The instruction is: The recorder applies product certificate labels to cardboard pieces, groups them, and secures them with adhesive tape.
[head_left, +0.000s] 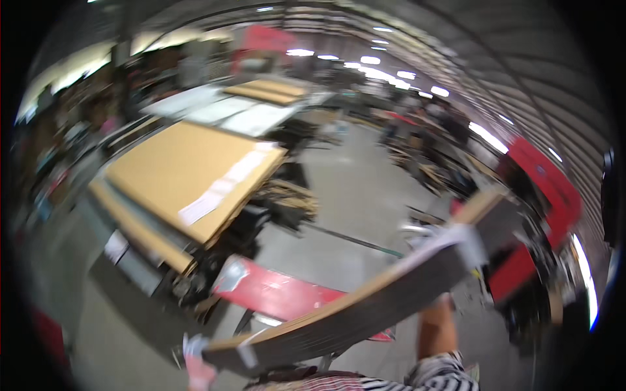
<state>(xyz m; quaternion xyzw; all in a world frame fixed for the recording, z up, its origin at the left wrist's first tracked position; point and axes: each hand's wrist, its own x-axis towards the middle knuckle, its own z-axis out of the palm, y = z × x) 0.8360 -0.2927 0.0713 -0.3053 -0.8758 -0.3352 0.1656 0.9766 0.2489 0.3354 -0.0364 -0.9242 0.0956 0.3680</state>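
A long bundle of boards (365, 313) with dark faces and tan edges spans the lower view at a slant, its right end higher. A pale band wraps it near the left end, and something whitish crosses it near the right end, too blurred to name. My left hand (199, 373), pinkish with pale fingertips, is closed at the bundle's left end. Beneath the right part, my right hand (446, 302) bears the bundle up; its fingers are hidden by the boards. Below it shows my bare forearm and a striped sleeve.
Under the bundle stands a red bench-like surface (277, 290). Large tan sheets (189, 169) with pale paper strips lie stacked on a low support at left. Red machinery (548, 189) stands at right. Dark offcuts (424, 156) pile up farther back, beside grey floor (339, 176).
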